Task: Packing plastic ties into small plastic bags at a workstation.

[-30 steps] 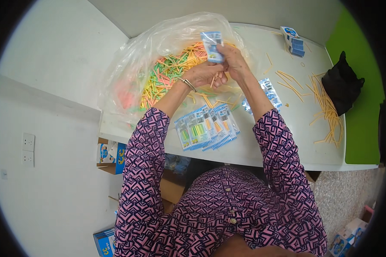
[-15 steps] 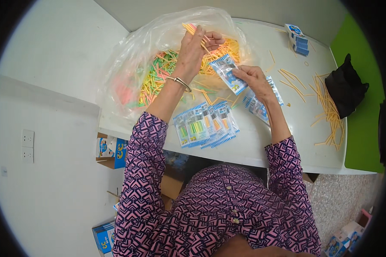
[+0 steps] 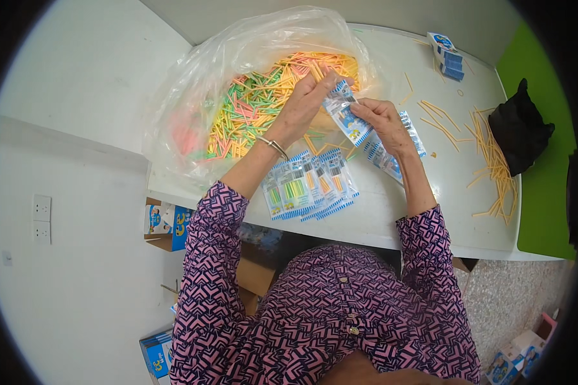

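My left hand [image 3: 307, 102] is closed round a few thin yellow and orange sticks [image 3: 315, 69], their ends poking out above the fingers. It is up against the top end of a small blue-and-white printed packet [image 3: 348, 119]. The packet's lower part is pinched between the thumb and fingers of my right hand [image 3: 382, 120]. Whether the sticks have entered the packet is hidden by my left fingers. Behind my hands lies a big clear plastic bag [image 3: 192, 77] full of loose coloured sticks [image 3: 253, 99] in green, yellow, pink and orange.
Filled packets [image 3: 309, 186] lie fanned out near the table's front edge. More packets [image 3: 385, 160] sit under my right wrist. Loose yellow sticks [image 3: 491, 167] lie at right beside a black cloth item [image 3: 520, 128]. A banded stack of packets [image 3: 446, 58] stands far right.
My left hand has come down and right from above the bag, bringing its sticks to the packet's top end. My right hand has stayed nearly in place with the packet.
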The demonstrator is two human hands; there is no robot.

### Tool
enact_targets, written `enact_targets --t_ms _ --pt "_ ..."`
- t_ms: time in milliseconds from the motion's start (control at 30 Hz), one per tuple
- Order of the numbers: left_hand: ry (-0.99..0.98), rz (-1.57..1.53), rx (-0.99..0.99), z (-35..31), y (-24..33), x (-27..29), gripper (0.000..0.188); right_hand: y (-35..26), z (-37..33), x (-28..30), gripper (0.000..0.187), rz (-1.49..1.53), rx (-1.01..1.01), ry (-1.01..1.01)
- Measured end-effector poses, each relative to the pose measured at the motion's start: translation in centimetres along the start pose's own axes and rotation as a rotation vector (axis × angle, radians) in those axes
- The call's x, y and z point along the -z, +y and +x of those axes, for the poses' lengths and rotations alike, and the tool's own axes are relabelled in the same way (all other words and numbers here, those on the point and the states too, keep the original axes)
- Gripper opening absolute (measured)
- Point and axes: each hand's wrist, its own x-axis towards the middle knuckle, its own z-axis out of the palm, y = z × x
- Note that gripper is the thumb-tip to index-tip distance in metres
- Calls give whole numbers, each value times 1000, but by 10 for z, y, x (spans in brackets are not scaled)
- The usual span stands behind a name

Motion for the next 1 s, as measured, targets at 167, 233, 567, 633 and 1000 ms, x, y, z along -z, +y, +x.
enact_targets --t_ms 167,233,567,633,1000 --pt "-32 194 -67 -8 5 7 37 1 -1 -2 22 -21 44 5" --pt "-32 416 -155 -12 8 10 41 2 1 -1 22 -36 64 -15" --pt "-125 783 98 16 29 88 46 2 -3 21 20 -16 230 46" --pt "-22 1002 140 30 13 120 45 -2 -2 22 20 31 268 72" --pt "264 1636 401 91 -38 100 44 0 -9 17 18 33 252 117"
